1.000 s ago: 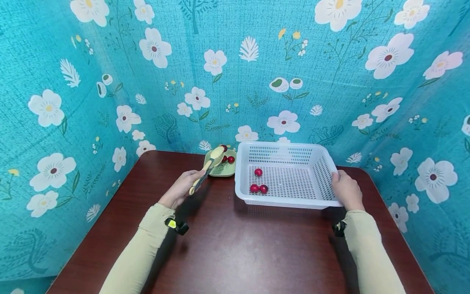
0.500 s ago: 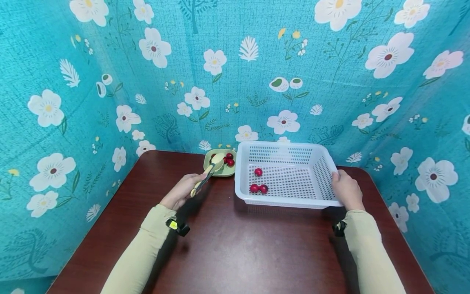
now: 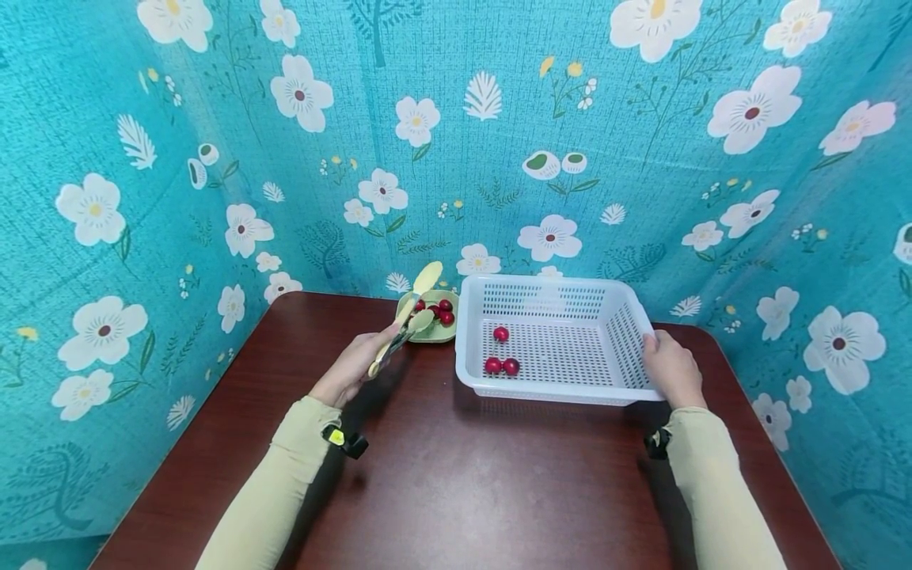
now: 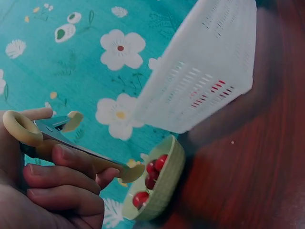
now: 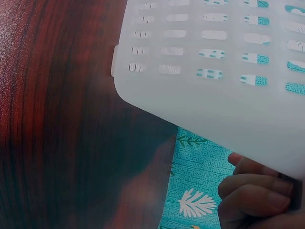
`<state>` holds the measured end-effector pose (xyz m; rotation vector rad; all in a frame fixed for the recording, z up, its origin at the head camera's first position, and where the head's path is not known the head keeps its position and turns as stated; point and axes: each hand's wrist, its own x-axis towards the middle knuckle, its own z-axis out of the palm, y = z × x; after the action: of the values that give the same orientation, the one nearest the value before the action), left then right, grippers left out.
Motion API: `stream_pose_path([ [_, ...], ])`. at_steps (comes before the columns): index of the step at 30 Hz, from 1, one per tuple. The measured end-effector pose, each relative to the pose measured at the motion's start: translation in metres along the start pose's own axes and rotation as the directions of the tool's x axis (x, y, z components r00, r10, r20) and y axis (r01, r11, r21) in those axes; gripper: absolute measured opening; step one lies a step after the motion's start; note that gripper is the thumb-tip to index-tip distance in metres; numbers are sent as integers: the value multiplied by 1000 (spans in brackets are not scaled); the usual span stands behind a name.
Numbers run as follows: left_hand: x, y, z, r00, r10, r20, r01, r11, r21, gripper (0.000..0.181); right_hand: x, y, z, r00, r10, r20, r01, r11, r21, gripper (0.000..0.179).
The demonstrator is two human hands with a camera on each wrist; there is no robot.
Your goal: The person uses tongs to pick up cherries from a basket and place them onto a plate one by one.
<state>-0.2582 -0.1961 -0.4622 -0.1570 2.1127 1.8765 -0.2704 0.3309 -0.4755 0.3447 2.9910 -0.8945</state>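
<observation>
My left hand (image 3: 355,362) grips metal tongs (image 3: 407,310) with pale yellow, spoon-shaped ends. The tongs' arms stand spread apart over a small green bowl (image 3: 431,340), with nothing between their ends. Several dark red cherries (image 4: 161,162) lie in that bowl, as the left wrist view shows. Right beside the bowl sits a white perforated plastic basket (image 3: 556,391), holding three cherries (image 3: 501,334) toward its left side. My right hand (image 3: 672,368) holds the basket's right rim near the front corner, its thumb over the edge and its fingers (image 5: 257,195) curled beneath the rim.
The dark reddish-brown table (image 3: 470,483) bears the bowl and basket near its back edge. A teal floral curtain (image 3: 456,174) hangs close behind them and along both sides.
The tongs' arms were close together over the bowl and dipped into it; now they are spread wide. A cherry at their tips a second ago is gone from there. The right hand and basket stay put.
</observation>
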Motion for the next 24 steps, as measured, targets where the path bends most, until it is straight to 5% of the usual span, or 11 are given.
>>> stream_pose_path([
  [12, -17, 27, 20, 992, 123, 27, -121, 991, -52, 57, 0, 0, 1, 1000, -6, -7, 6, 1000, -6, 60],
  [24, -29, 40, 63, 968, 163, 189, -154, 986, -62, 51, -1, -1, 0, 1000, 0, 0, 0, 1000, 0, 61],
])
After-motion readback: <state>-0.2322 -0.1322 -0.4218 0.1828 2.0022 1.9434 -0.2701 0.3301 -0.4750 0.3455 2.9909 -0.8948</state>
